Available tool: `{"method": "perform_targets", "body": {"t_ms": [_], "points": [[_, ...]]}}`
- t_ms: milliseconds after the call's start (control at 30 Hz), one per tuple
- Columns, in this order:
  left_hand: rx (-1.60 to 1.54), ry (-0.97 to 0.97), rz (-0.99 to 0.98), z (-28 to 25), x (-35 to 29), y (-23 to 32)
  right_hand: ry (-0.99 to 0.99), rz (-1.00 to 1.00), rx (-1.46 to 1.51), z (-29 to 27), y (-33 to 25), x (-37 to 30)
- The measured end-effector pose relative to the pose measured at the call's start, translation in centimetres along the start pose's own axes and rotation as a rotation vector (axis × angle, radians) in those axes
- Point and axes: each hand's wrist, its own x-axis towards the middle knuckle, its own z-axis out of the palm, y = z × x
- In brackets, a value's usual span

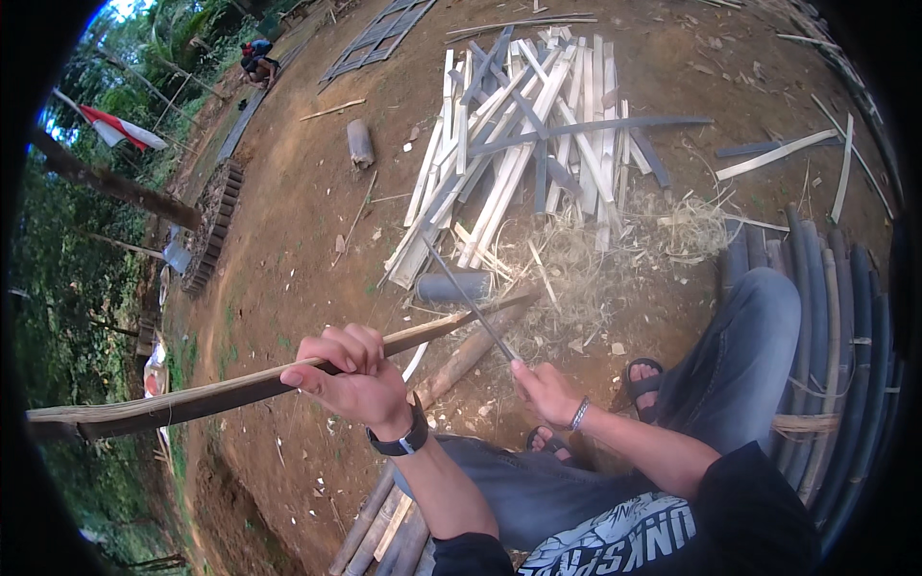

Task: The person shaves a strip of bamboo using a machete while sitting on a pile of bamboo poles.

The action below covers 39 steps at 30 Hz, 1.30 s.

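My left hand (355, 376) is closed around a long split bamboo strip (211, 392), dark on the outside and pale along its cut edge. The strip slants from the far left of the view up to its tip near the middle. My right hand (549, 392) grips a knife (473, 305) by its handle, which the fingers mostly hide. Its long, narrow blade points away and to the left, crossing the strip close to the tip; whether the two touch I cannot tell. Beneath them a round bamboo log (466, 360) lies on the ground.
A pile of split bamboo strips (538, 134) lies ahead, with curly shavings (586, 259) before it. Bundled dark bamboo poles (831, 355) sit at my right. Short bamboo pieces (359, 144) lie about the dirt. Another person (257, 65) crouches far left, near a red and white flag (120, 127).
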Motion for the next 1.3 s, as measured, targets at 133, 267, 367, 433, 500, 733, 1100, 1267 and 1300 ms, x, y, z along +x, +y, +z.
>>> {"method": "perform_targets", "body": {"t_ms": [133,267,367,433,500,733,1100,1267,1300], "points": [[-0.021,0.014,0.014,0.3,0.1,0.1,-0.002,0.333,0.123,-1.8,3.1,3.1],[-0.032,0.013,0.017,-0.7,0.1,0.1,-0.077,0.126,0.106,-0.6,0.6,0.4],[-0.003,0.089,0.003,-0.4,0.3,0.1,0.047,0.090,-0.024,-0.6,4.8,3.1],[-0.034,0.087,0.003,-0.5,0.2,0.0,0.116,0.359,0.027,-2.2,7.6,6.2],[-0.043,0.083,0.000,-0.7,-0.1,0.1,0.143,0.446,0.122,-2.8,8.7,7.2],[-0.004,0.149,0.017,-1.9,0.7,0.3,0.223,0.020,-0.304,-0.7,9.7,5.8],[-0.022,0.156,0.028,-2.3,0.1,0.3,-0.090,-0.165,-0.094,1.1,-3.3,-0.7],[-0.012,0.124,0.031,-1.5,-0.2,0.5,-0.026,-0.001,-0.073,1.1,1.0,0.8],[-0.003,0.127,0.035,-1.4,-0.4,0.6,0.007,0.064,-0.068,0.5,1.6,1.3]]}}
